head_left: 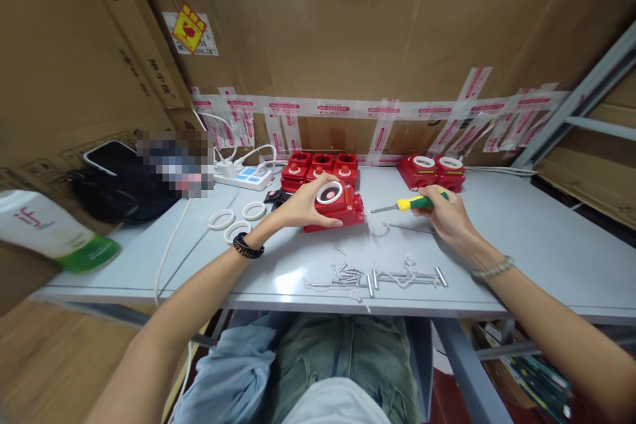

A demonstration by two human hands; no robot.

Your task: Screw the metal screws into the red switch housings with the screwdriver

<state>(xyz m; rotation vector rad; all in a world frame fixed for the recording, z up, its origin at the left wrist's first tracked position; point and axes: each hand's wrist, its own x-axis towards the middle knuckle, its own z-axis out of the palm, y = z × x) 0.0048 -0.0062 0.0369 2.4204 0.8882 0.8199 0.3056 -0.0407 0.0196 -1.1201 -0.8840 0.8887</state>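
Observation:
My left hand (301, 207) grips a red plastic box (344, 209) with a white ring on its top, which rests on the grey table (536, 238). My right hand (444, 215) holds a screwdriver with a yellow and green handle (417, 201); its metal tip points left and touches the box's right side. A pile of screws and metal pins (377, 275) lies near the table's front edge, between my arms.
Three red boxes (320, 167) stand behind the held one, and two more with white rings (437, 171) at the back right. Loose white rings (237, 218), a white power strip (244, 177) and a black bag (119, 189) sit to the left. Taped cardboard walls surround the table.

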